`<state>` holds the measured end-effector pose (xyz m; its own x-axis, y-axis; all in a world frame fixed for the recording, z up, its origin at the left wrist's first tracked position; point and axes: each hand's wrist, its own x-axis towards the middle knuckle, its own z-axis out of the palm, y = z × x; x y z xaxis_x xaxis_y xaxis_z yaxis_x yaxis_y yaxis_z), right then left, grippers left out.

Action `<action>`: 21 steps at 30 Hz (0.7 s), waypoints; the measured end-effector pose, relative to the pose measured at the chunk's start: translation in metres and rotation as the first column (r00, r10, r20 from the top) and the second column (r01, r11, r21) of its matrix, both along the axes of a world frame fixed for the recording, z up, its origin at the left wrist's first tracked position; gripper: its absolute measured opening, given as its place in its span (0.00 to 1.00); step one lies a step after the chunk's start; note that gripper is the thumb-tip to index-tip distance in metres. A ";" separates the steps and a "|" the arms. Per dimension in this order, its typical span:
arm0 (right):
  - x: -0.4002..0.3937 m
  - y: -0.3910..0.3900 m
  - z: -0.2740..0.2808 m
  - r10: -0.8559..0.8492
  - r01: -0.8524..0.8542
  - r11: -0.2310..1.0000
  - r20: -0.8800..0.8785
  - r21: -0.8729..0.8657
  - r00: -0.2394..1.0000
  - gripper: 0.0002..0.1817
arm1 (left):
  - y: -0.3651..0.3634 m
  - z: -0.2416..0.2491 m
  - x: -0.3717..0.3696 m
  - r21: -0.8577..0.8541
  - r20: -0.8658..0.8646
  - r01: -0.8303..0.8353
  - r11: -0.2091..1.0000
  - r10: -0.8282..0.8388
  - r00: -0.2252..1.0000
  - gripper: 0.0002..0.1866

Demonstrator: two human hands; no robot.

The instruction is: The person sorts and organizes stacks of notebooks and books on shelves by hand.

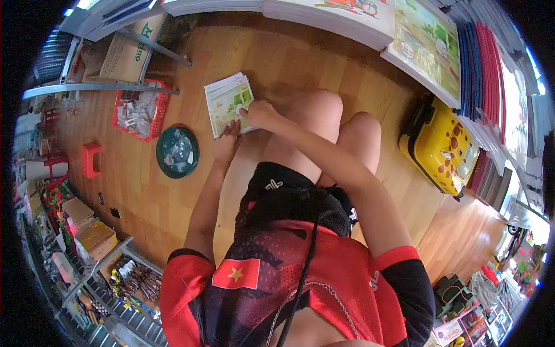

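Observation:
A green and white stack of flat printed sheets or booklets [222, 104] lies on the wooden floor in front of the person's knees. My left hand [229, 137] touches its lower edge, fingers apart and resting on the cover. From the right, my right hand [258, 114] reaches over the stack's right side, fingers bent against the cover; whether they pinch anything is too small to make out. A dark green round basin [177, 151] holding clear plastic stands to the left of the stack.
A red basket [164, 110] of small packets and a red stool [91, 161] stand at the left. Metal shelf legs [104, 88] jut in nearby. At the right is a yellow giraffe-print suitcase [448, 150]. Stacked picture books [425, 52] line the top right.

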<state>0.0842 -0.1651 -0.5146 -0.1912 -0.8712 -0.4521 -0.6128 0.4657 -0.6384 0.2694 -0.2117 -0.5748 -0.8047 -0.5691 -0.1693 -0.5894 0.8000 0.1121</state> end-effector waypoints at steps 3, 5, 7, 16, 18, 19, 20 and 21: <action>0.009 -0.015 -0.051 -0.034 0.033 0.999 0.109 0.017 0.993 0.23 | 0.002 0.014 -0.002 -0.007 0.000 -0.006 1.000 0.006 1.000 0.28; 0.024 -0.012 -0.086 -0.368 0.335 0.929 0.501 0.160 0.783 0.21 | 0.002 0.018 0.000 0.012 0.005 -0.039 0.999 0.039 0.999 0.28; 0.029 -0.014 -0.079 -0.523 0.442 0.840 0.686 0.314 0.507 0.19 | -0.006 0.002 0.011 0.000 -0.049 0.049 0.999 -0.049 0.998 0.28; -0.008 0.014 -0.017 -0.426 0.391 0.876 0.834 0.283 0.352 0.18 | -0.020 0.019 0.036 0.681 -0.437 -0.374 0.630 0.759 0.482 0.29; -0.012 0.024 -0.003 -0.343 0.389 0.897 0.885 0.209 0.316 0.18 | -0.010 0.062 0.029 0.983 -0.039 -0.154 0.099 0.934 0.356 0.23; -0.017 0.029 0.011 -0.297 0.374 0.915 0.880 0.151 0.372 0.19 | -0.007 0.067 0.030 0.990 -0.080 -0.078 0.115 0.932 0.352 0.22; -0.020 0.036 0.029 -0.254 0.356 0.929 0.870 0.098 0.422 0.19 | -0.003 0.070 0.032 0.992 -0.117 -0.006 0.127 0.930 0.348 0.21; -0.021 0.044 0.045 -0.210 0.336 0.941 0.856 0.045 0.472 0.20 | 0.001 0.076 0.035 0.988 -0.153 0.067 0.138 0.928 0.341 0.19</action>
